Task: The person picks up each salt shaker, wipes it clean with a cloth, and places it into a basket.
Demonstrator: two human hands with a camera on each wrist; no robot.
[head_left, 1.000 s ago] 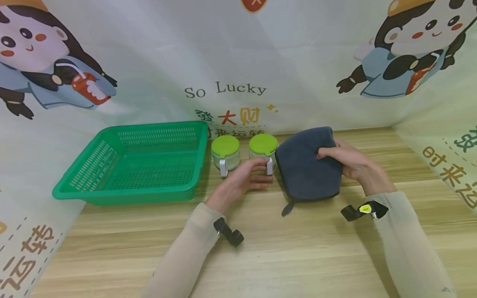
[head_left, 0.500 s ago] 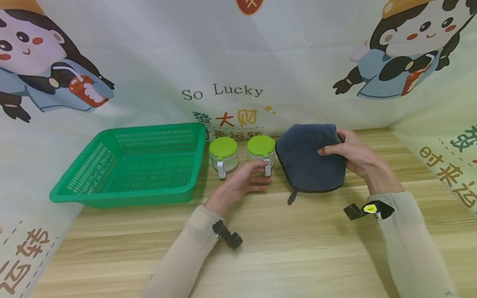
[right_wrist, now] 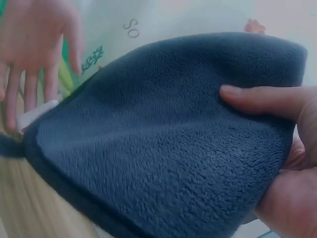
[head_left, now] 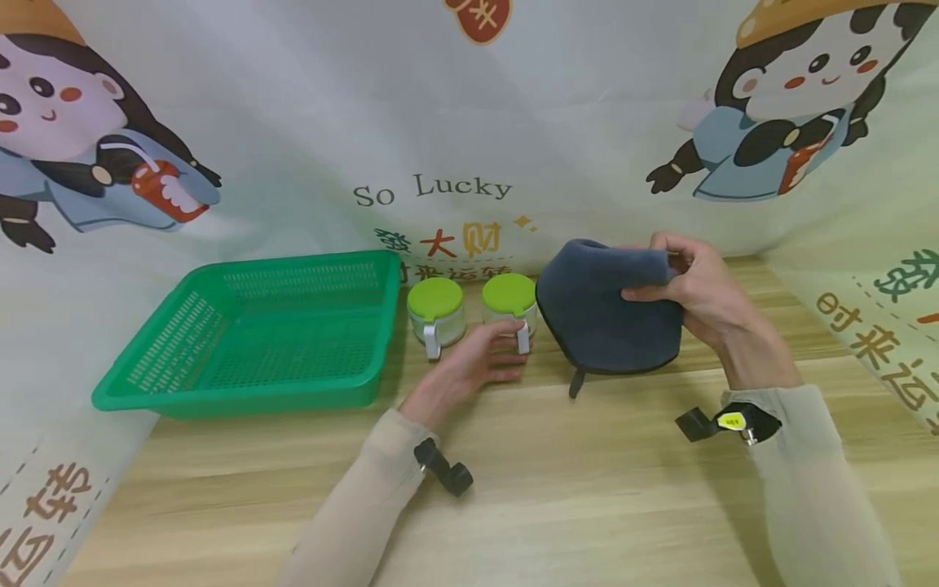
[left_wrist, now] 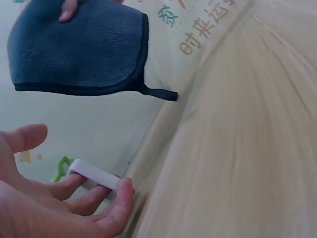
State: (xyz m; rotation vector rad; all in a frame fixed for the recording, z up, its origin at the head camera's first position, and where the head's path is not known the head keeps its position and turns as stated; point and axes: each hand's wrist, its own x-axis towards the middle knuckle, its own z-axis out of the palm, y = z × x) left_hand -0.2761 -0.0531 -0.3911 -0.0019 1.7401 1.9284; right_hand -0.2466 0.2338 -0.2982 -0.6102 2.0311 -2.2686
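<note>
The right hand's [head_left: 710, 295] grip pinches the dark cloth [head_left: 605, 314], held up at three o'clock from the green-lidded jar [head_left: 508, 295]. The left hand's [head_left: 469, 364] grip is loosely wide at that jar's handle [head_left: 523, 337]. At nine o'clock, a second jar [head_left: 436, 300] and green basket [head_left: 279, 399] stand on the counter [head_left: 572, 489].

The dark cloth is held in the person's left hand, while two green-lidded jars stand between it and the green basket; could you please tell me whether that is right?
Not quite: the head view shows the dark cloth in the person's right hand, not the left hand. The two green-lidded jars do stand between it and the green basket.
</note>
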